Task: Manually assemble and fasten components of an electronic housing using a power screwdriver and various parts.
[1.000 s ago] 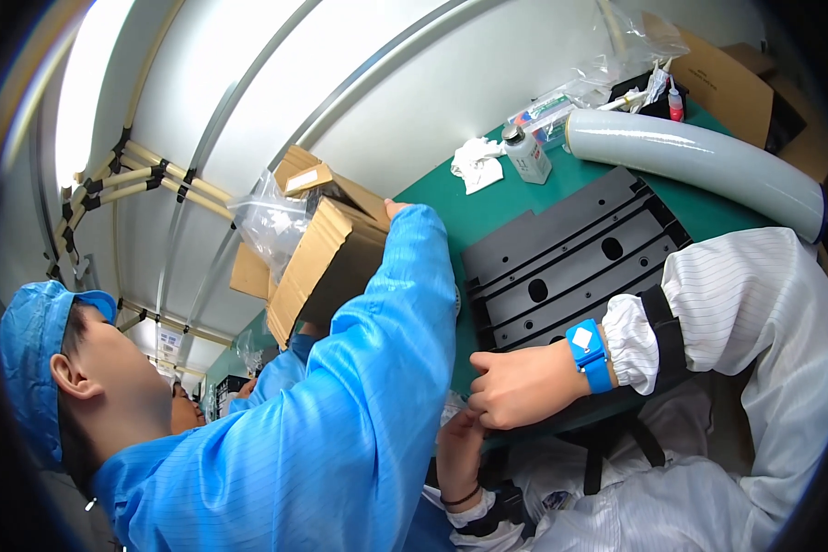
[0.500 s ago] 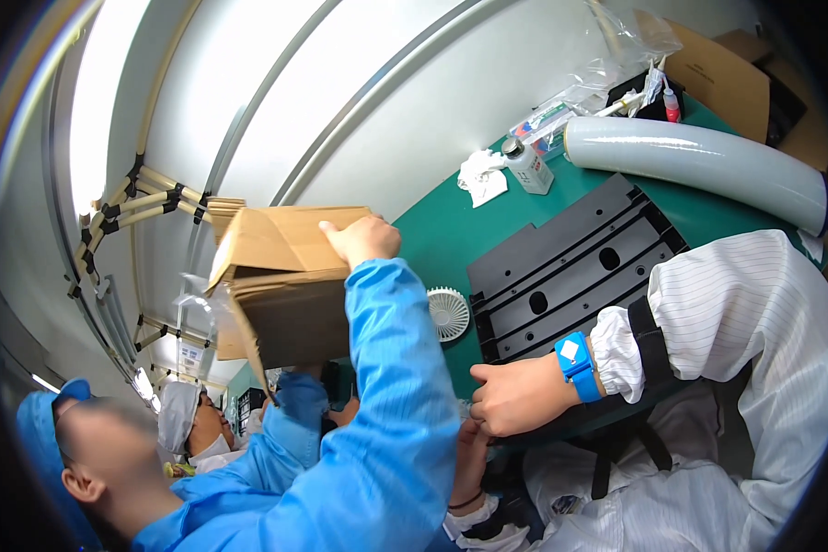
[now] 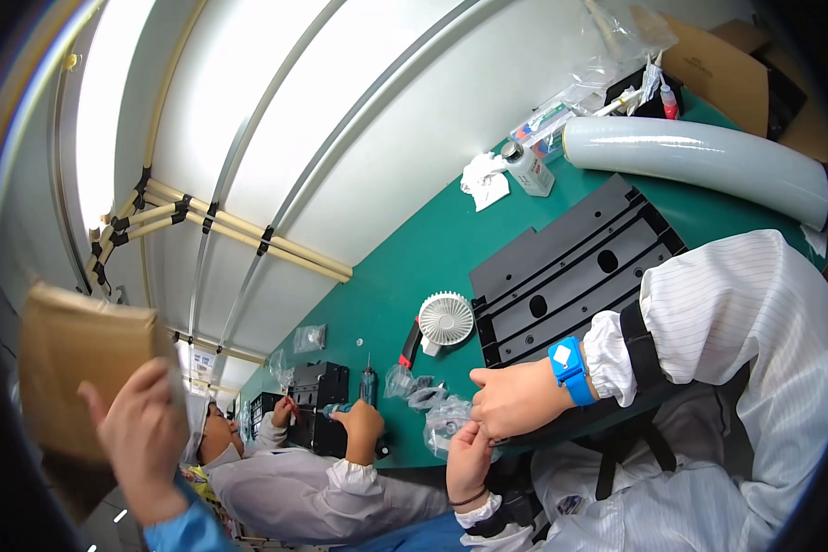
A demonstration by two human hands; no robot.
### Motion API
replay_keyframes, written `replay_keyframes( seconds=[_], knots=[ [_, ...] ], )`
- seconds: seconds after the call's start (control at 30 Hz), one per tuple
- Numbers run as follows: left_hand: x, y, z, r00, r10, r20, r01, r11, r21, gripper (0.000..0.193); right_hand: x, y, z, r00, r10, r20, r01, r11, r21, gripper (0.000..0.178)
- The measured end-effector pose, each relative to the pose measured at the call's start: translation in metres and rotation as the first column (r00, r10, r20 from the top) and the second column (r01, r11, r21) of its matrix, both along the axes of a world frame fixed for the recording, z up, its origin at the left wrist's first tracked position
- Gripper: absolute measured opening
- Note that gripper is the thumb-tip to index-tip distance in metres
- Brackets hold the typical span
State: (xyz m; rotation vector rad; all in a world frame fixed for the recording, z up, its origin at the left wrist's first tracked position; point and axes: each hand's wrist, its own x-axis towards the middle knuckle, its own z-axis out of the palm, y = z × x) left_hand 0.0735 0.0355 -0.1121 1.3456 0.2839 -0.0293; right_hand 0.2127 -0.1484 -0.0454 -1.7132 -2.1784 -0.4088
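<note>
My right hand (image 3: 520,400), wearing a blue wrist strap (image 3: 572,372), is curled closed at the table's front edge. Against its fingertips my left hand (image 3: 470,462) is closed in a pinch. Whatever is between the fingers is hidden or too small to make out. A clear plastic bag (image 3: 443,425) lies right beside my left fingers, with more small clear bags (image 3: 423,394) behind it. Beyond my right hand a black slotted panel (image 3: 561,276) lies flat on the green table (image 3: 414,248). To its left lies a small white fan (image 3: 446,318), next to a red-and-black tool (image 3: 410,345).
A film roll (image 3: 690,161), a bottle (image 3: 528,171) and tissue (image 3: 485,180) are at the back. On the left, a co-worker's gloveless hand (image 3: 361,428) is at a power screwdriver (image 3: 368,382) by a black unit (image 3: 320,391). Another person's hand (image 3: 143,442) holds a cardboard box (image 3: 87,368).
The blue-sleeved person has moved left with the cardboard box, uncovering the table's left part, the small bags and the co-worker. My hands have barely moved.
</note>
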Motion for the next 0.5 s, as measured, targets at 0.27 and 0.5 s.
replay_keyframes(
  seconds=[0.27,0.5],
  knots=[
    [-0.004,-0.003,0.019,0.998,-0.049,-0.032,0.05,0.998,0.026,0.022,-0.001,-0.001,0.003,1.0,0.008,0.023,-0.009,0.999,0.034,0.011],
    [-0.018,-0.005,0.059,0.991,0.097,0.096,-0.124,0.938,0.324,0.019,-0.003,-0.004,0.006,1.0,-0.002,0.001,0.002,1.0,0.006,0.013]
  ],
)
